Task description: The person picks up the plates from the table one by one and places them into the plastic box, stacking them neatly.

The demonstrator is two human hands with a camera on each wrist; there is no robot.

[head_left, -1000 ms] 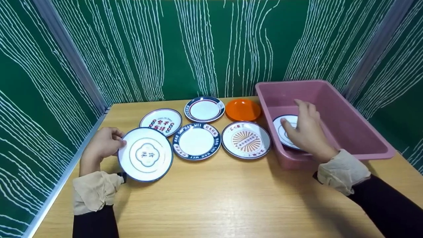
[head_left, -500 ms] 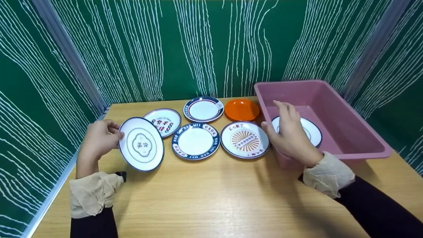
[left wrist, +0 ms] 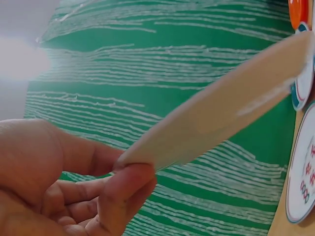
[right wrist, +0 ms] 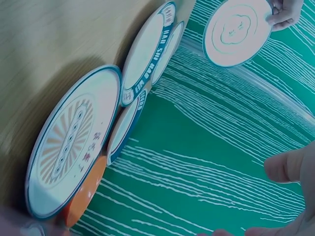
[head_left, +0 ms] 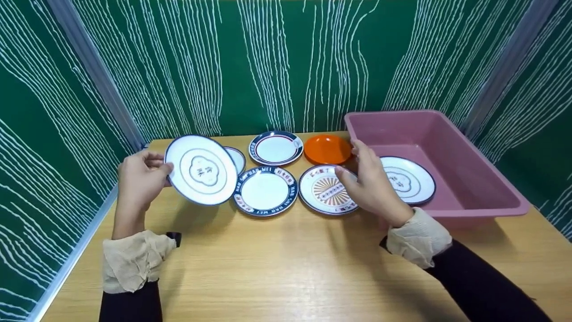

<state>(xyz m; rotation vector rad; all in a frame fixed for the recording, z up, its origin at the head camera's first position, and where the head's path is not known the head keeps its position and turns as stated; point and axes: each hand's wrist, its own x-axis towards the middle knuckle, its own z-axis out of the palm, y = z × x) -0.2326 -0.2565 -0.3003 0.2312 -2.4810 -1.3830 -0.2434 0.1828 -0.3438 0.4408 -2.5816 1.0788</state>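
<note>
My left hand [head_left: 144,176] pinches the left rim of a white plate [head_left: 201,171] with a blue edge and a flower-shaped emblem. That plate is tilted toward me above the table; in the left wrist view its edge [left wrist: 216,105] sits between thumb and fingers. My right hand [head_left: 368,183] holds nothing, its fingers extended over the right side of the sunburst plate [head_left: 328,190], close to the pink basin's left wall. A similar emblem plate [head_left: 409,179] lies inside the pink basin [head_left: 473,165], partly hidden by the right hand.
On the wooden table [head_left: 268,264] stand a blue-rimmed lettered plate [head_left: 265,191], another dark-rimmed plate [head_left: 275,148] behind it, and an orange plate [head_left: 327,149]. A white plate [head_left: 237,158] is mostly covered by the held one. Green panels [head_left: 277,67] enclose the back and sides.
My left hand has raised its plate and changed its tilt. The right hand has moved left out of the basin, uncovering more of the plate inside.
</note>
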